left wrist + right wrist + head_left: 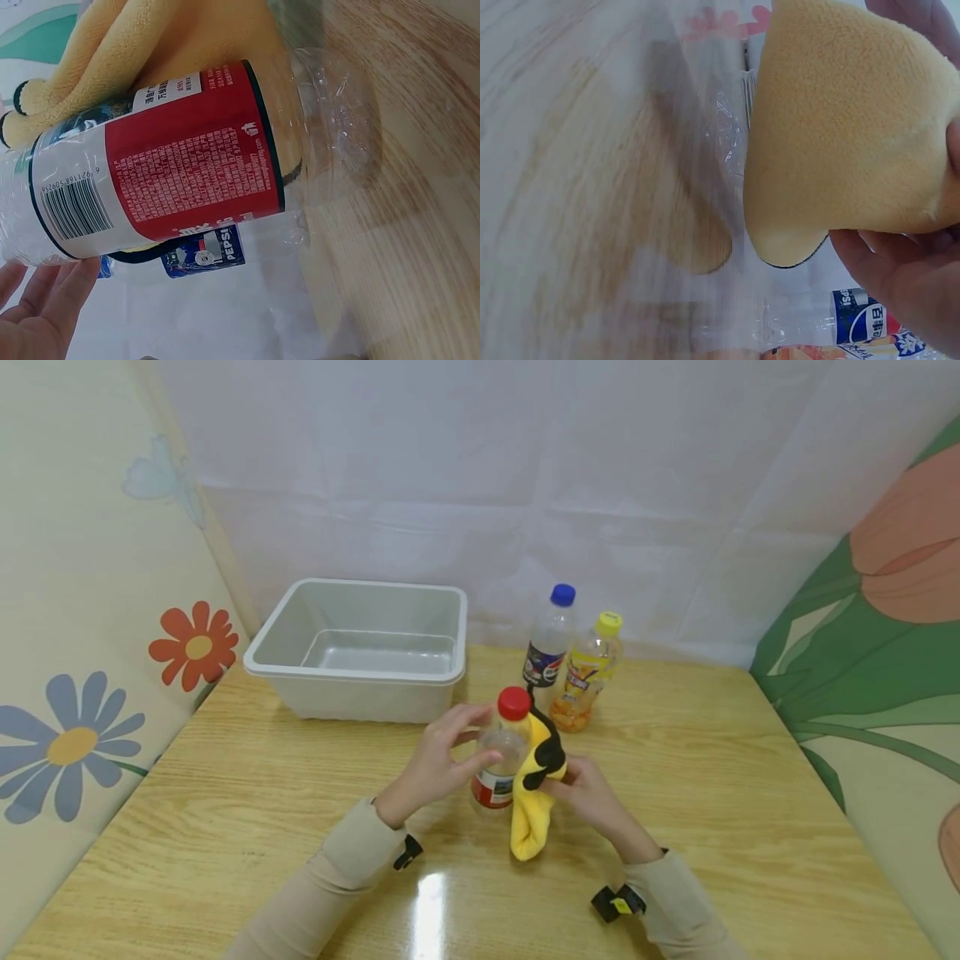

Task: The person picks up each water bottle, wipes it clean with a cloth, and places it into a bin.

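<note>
A clear plastic bottle [492, 788] with a red cap and a red and white label is upright in front of me. My left hand [441, 762] grips it from the left, thumb in front and fingers behind. My right hand [594, 795] pinches a yellow cloth [532, 818] with black trim, which lies against the bottle's right side. The label and barcode of the bottle [191, 161] fill much of the left wrist view, the cloth behind. In the right wrist view, folded cloth [840, 127] hangs from my right fingers and hides most of the bottle.
A light grey bin [360, 697] stands at the back left of the wooden table [697, 777]. Behind the cloth are a blue-capped Pepsi bottle [545, 664] and a yellow-capped bottle [581, 683] with orange contents. A white sheet [660, 527] hangs at the back.
</note>
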A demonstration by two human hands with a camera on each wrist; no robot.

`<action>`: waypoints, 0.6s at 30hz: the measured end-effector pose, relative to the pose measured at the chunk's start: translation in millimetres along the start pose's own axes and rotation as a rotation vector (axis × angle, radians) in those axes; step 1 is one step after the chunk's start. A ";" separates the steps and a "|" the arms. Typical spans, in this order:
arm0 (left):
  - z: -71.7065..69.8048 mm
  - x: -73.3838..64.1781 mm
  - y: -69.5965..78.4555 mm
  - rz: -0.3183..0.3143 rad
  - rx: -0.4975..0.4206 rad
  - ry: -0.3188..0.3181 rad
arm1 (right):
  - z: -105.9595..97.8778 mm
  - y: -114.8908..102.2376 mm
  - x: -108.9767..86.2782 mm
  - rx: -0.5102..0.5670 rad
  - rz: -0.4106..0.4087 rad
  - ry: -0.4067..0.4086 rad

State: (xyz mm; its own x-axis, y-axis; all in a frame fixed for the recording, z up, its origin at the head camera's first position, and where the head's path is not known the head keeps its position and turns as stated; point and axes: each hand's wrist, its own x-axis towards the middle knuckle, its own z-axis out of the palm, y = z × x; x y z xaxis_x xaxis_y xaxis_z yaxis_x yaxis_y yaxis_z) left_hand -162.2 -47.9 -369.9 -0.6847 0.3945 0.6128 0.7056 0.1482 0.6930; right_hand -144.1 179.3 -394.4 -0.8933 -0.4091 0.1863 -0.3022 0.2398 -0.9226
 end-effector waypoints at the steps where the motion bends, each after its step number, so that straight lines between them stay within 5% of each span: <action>1: -0.1 0.1 0.2 -0.003 -0.002 -0.002 | -0.3 0.1 0.1 -0.008 0.011 -0.005; 12: -1.6 0.5 -1.2 -0.013 -0.035 -0.019 | -10.7 6.8 0.7 -0.067 0.114 -0.095; 18: -2.7 0.9 -2.6 -0.025 -0.066 -0.046 | -17.5 4.6 -1.7 -0.080 0.132 -0.063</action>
State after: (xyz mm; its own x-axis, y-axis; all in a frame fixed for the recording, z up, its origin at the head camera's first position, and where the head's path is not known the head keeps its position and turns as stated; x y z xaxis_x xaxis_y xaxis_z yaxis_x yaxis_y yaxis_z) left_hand -165.2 -50.4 -370.1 -0.6915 0.4329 0.5783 0.6741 0.0988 0.7320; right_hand -149.8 196.6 -393.1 -0.9051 -0.4232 0.0410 -0.2112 0.3638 -0.9072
